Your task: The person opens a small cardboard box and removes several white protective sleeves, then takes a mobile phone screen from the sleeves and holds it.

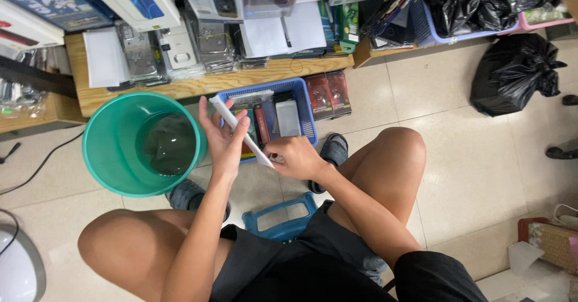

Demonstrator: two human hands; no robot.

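Note:
My left hand (224,138) and my right hand (296,158) hold a thin white flat box (239,130) edge-on between them, tilted from upper left to lower right. The left fingers wrap its upper part; the right fingers pinch its lower end. Right behind the hands stands a blue plastic basket (305,114) with several small packaged items in it. A green plastic bucket (108,151) with a dark bag inside stands to the left of my left hand. My bare knees are below the hands.
A low wooden shelf (198,85) along the top carries many boxed and bagged items. Black plastic bags (515,73) lie on the tiled floor at right. A blue stool (280,221) sits under me. Another person's shoes (563,151) show at the far right.

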